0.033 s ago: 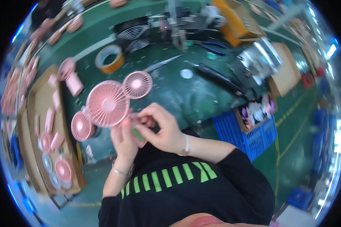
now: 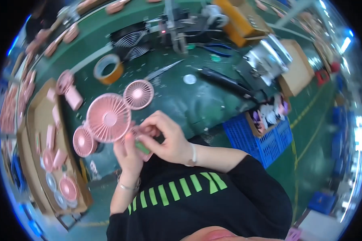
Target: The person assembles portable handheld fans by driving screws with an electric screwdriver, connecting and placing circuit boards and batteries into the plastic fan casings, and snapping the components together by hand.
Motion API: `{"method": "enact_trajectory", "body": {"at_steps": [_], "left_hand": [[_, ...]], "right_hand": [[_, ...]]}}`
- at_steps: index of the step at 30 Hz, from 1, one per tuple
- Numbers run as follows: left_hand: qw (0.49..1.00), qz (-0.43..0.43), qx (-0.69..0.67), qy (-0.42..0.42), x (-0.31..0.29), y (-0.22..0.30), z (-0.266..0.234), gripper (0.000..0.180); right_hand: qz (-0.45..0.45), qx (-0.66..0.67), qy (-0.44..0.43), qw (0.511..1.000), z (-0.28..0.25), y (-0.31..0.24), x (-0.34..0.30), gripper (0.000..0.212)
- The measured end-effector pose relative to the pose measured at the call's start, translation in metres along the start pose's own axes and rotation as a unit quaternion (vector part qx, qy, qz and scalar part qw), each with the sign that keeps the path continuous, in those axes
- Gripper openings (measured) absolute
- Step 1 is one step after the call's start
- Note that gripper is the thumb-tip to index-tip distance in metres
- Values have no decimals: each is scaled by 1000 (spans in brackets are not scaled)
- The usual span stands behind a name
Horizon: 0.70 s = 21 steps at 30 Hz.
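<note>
A pink fan (image 2: 109, 119) with a round slatted cage is in front of me, its handle end in my left hand (image 2: 127, 154). The fingers of that hand wrap round the handle, where a green part (image 2: 142, 147) shows in the opening. My right hand (image 2: 165, 134) is closed in a pinch at the handle's upper part; what its fingertips hold is hidden. Two smaller pink round cages (image 2: 138, 94), one at the upper right and one at the lower left, adjoin the big one. Whether they are joined to it I cannot tell.
At left a cardboard tray (image 2: 86, 188) holds several pink fan parts and clear discs. Pink fan pieces (image 2: 73, 98) lie beside it. Farther back are a tape roll (image 2: 116, 75), tweezers (image 2: 165, 69), a black electric screwdriver (image 2: 225, 81) and pliers (image 2: 219, 50). A blue crate (image 2: 277, 140) stands at right.
The view has shifted slightly, so the bench things sit a little farther left. Both hands keep their hold at the fan's handle, with only small finger movement.
</note>
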<state>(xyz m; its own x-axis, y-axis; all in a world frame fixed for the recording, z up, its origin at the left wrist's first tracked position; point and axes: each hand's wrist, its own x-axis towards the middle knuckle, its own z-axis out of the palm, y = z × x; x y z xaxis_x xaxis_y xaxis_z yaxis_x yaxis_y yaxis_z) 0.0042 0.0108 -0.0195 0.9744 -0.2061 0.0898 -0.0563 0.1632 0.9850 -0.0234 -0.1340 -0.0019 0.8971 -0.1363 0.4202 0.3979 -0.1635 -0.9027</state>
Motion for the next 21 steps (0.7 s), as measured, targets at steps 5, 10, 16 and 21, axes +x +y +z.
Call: {"method": "enact_trajectory", "body": {"at_steps": [5, 10, 16, 21], "left_hand": [[999, -1, -35, -29, -3, -6, -6, 37], [977, -150, -137, -59, -5, -3, 5, 32], [896, -209, -298, -255, 13, 10, 10, 32], [928, -180, -185, -267, 9, 16, 7, 24]], "right_hand": [[28, 2, 30, 999, -11, 4, -1, 29], [155, 181, 9, 971, -13, 14, -1, 27], [267, 290, -39, 918, -26, 3, 5, 23], [265, 245, -4, 933, -16, 2, 3, 22]]}}
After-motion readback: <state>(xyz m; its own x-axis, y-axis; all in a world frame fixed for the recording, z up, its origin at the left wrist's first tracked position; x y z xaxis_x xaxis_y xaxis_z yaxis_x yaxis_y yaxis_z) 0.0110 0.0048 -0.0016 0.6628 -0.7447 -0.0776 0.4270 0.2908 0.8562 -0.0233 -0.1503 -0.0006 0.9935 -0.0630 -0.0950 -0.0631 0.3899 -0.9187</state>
